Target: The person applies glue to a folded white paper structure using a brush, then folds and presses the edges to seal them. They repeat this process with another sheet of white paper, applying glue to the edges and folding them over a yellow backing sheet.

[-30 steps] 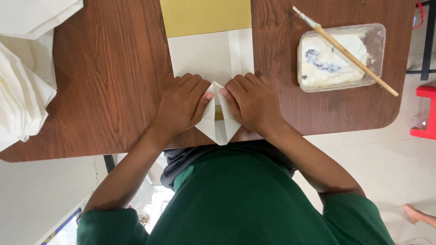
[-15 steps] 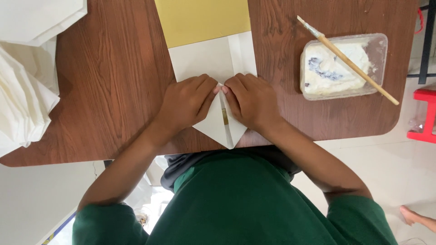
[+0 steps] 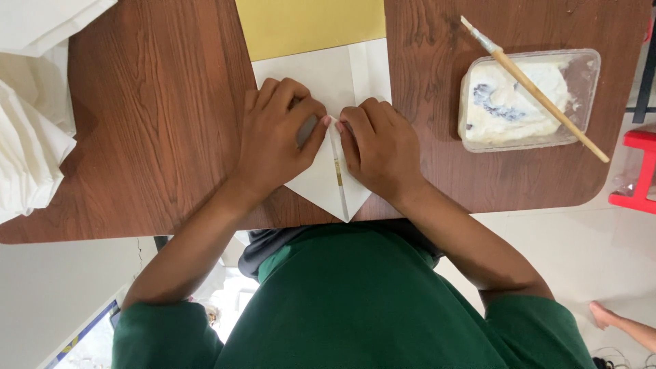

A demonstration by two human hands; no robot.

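Both hands, left [image 3: 277, 140] and right [image 3: 379, 147], flat, pressing folded white paper [image 3: 328, 181] on worktop [image 3: 157, 130]
Best creased with flaps meeting at centre line, firm pressure toward point

I count my two hands, the left hand [image 3: 277, 140] and the right hand [image 3: 379, 147], on one folded white sheet [image 3: 328, 178]. One yellow sheet [image 3: 311, 24], one clear tub [image 3: 529, 99], one brush [image 3: 536, 89] and two white paper stacks [image 3: 31, 143] share the surface [image 3: 157, 116].
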